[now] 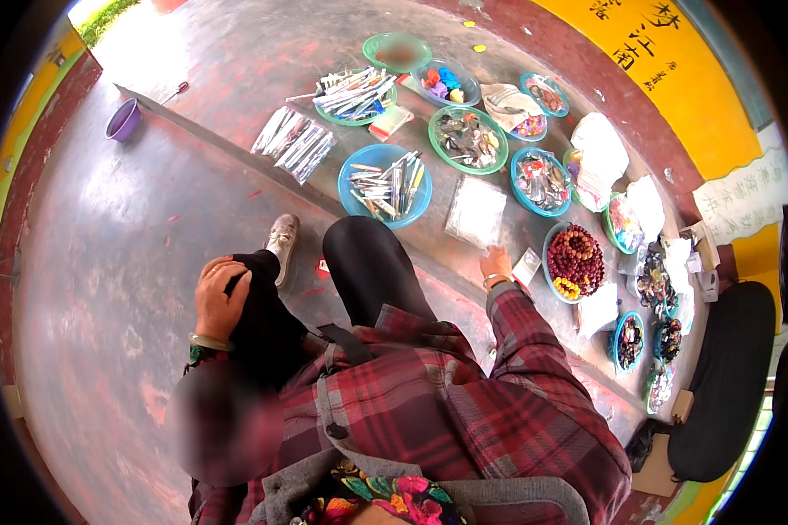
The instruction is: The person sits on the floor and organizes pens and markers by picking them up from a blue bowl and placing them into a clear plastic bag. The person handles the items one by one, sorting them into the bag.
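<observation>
My left hand [221,302] lies over my bent left knee with its fingers spread and nothing in it; a pale bangle circles the wrist. My right hand [496,263] reaches down to the near edge of a stack of clear plastic bags [476,210] on the raised step. Its fingers are small and partly hidden, so whether they grip a bag or only touch it does not show. A small white packet [526,266] lies just right of that hand. Farther right stands a basin [549,278] of dark red bead strings with some yellow beads.
Left of the bags is a blue basin [351,198] of pens, near bundled pens in clear wrap [294,143]. Behind stand a green basin [435,140] of small metallic pieces and a blue basin [517,194] of small packets. A purple basin [123,120] sits far left.
</observation>
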Action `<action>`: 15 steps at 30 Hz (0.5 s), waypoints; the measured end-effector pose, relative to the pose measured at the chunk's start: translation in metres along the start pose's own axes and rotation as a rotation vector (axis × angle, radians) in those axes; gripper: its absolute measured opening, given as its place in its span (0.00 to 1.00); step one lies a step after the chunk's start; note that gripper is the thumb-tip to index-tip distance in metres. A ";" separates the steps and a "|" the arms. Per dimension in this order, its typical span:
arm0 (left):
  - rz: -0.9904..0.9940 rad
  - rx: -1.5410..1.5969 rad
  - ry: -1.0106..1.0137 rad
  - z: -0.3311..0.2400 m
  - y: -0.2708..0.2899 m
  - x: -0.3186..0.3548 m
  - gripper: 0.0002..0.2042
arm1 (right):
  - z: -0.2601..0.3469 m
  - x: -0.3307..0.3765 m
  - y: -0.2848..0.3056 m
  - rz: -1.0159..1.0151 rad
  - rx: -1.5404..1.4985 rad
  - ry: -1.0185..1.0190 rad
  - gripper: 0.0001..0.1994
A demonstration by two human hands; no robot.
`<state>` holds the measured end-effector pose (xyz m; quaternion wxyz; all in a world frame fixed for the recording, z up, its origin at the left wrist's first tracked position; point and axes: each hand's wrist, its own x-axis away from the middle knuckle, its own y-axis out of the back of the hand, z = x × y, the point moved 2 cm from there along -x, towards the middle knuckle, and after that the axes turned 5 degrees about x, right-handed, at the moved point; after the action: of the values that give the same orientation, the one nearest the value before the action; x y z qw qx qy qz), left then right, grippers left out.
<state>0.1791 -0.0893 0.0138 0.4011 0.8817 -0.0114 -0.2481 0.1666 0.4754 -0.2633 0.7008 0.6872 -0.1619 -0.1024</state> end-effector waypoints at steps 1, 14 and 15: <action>-0.029 0.024 0.035 -0.001 -0.001 0.001 0.05 | 0.002 -0.005 0.000 -0.044 0.053 0.033 0.20; 0.013 -0.081 0.071 -0.014 -0.023 -0.017 0.05 | 0.043 -0.034 0.001 0.194 0.078 0.013 0.16; 0.019 -0.081 0.068 -0.015 -0.027 -0.020 0.05 | 0.037 -0.037 -0.003 0.196 0.088 0.014 0.15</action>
<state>0.1634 -0.0564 0.0114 0.4390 0.8725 0.0036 -0.2145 0.1185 0.4546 -0.2696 0.6778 0.6987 -0.2279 -0.0213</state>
